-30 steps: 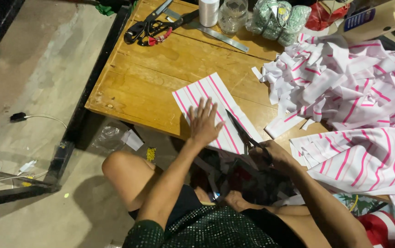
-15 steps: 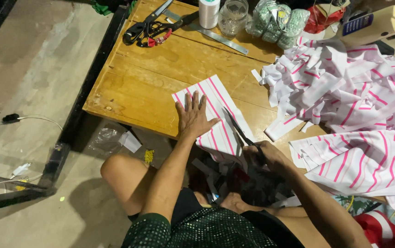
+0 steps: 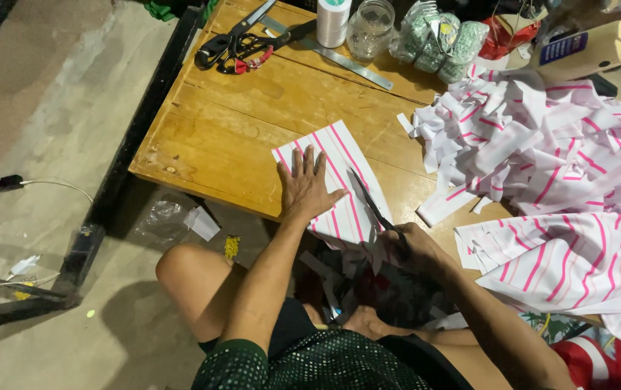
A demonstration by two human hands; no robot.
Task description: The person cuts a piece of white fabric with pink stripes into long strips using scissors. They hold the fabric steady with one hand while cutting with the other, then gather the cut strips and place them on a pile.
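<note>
Wooden tabletop (image 3: pixel 238 123), big heap of pink-striped cloth scraps (image 3: pixel 541 152) on its right side. Striped fabric piece (image 3: pixel 339 180) lies at near edge w/ left hand (image 3: pixel 305 186) spread flat, pressing it down. Right hand (image 3: pixel 411 249) closed round scissors (image 3: pixel 370 206), blades partway into the fabric.

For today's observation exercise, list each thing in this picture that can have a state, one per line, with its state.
Striped cloth piece: flat on the table, pinned by the left hand.
Scissors in the right hand: blades open, on the cloth.
Spare scissors: lying on the table, unheld.
Glass jar: upright; lid cannot be told.
Cloth strips: heaped loosely.
Striped sheets: stacked, overhanging the table edge.
</note>
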